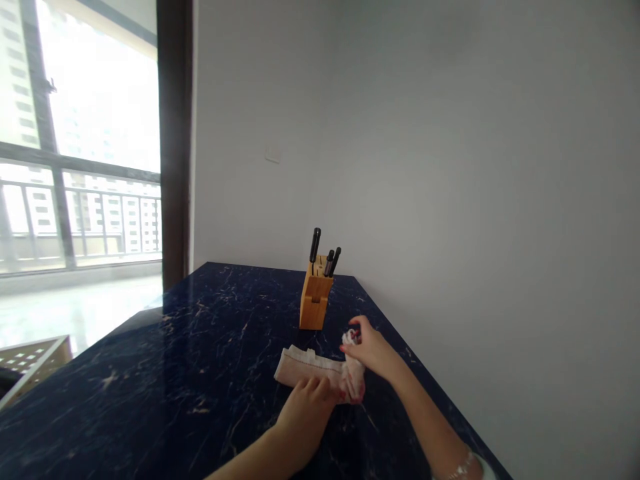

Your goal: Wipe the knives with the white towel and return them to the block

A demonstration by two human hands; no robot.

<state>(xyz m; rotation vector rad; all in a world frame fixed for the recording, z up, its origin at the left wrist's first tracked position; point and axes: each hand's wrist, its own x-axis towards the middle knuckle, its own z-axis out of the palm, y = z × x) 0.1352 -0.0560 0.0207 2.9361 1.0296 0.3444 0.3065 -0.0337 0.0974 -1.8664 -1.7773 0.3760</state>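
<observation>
Pinkish-white cloth [311,365]; folded left, bunched right; on tabletop [190,360].

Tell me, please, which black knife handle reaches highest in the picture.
The leftmost handle in the wooden block: its top rises above the others, which are grouped at the block's right.

Block [314,303] beyond the grip, window [107,113] far left

Just beyond the grip and slightly left, the wooden block stands upright. Black handles [315,245] rise from its slotted top, one toward its left side, others close together toward its right. The table [200,347], dark blue with pale veins, spreads beneath the grip and well out to its left. Pale walls [475,167] rise to the right of the grip and behind the block; a small plate [273,155] is fixed beyond. Well left of the grip are a dark frame [175,147], a railing [113,193] and buildings [23,107], washed out by glare. Nearer on that side sits a pale panel [43,357] with square holes.
</observation>
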